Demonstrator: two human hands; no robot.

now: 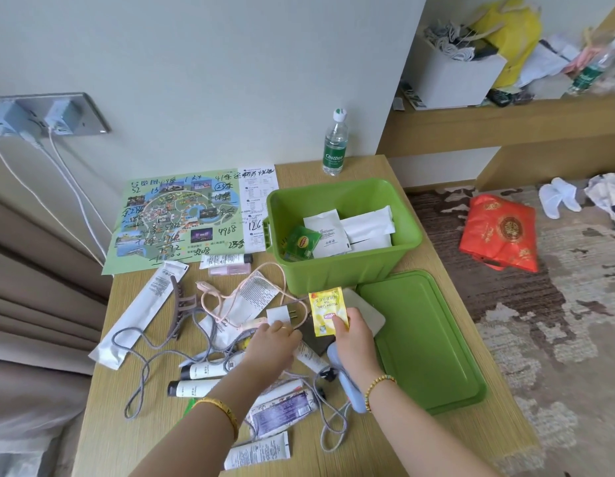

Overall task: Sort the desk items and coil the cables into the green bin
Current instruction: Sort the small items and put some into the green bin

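The green bin (347,270) stands open at the desk's middle right, with white sachets and a green tea packet inside. My right hand (354,335) pinches a yellow tea packet (328,309) just in front of the bin. My left hand (275,342) reaches down with curled fingers onto the pile beside a white charger plug (280,315); what it grips is hidden. A pink cable (213,301) and a grey cable (144,370) lie loose among several white tubes (202,370) on the desk.
The bin's green lid (426,339) lies flat to the right. A brown hair clip (180,306), a long white sachet (144,311), a map sheet (182,215) and a water bottle (335,146) sit on the desk. A blue device (347,383) lies under my right wrist.
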